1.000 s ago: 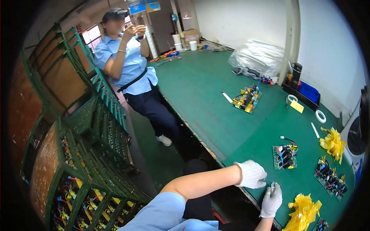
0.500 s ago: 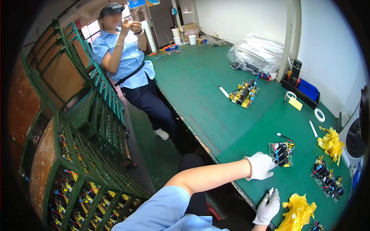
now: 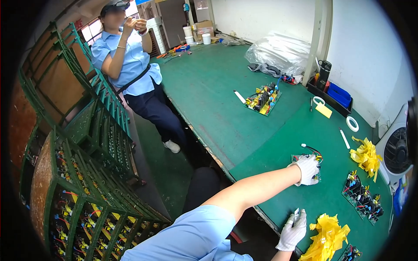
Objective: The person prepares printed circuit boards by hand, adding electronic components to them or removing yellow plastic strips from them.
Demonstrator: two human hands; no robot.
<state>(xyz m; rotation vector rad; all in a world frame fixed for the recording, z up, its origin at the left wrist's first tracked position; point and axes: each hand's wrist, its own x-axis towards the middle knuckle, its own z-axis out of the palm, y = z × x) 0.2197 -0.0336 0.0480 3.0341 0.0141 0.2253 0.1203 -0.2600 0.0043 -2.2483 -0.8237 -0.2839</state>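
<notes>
Left hand (image 3: pixel 308 169) over circuit board (image 3: pixel 298 157), grip unclear; right hand (image 3: pixel 293 232) closed on white piece (image 3: pixel 296 212); bottle (image 3: pixel 323 75), blue bin (image 3: pixel 339 94) in black tray (image 3: pixel 327 100)

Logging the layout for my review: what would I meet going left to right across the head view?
Co-worker, white stick, far circuit board, gloved left hand, blue bin, upper crumpled yellow bundle, fan

Short light-blue sleeves (image 3: pixel 189 228), white gloves (image 3: pixel 306 169)

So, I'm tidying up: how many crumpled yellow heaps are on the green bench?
2: a near heap just right of the right hand, and a far heap left of the fan. Others may be hidden.
</notes>
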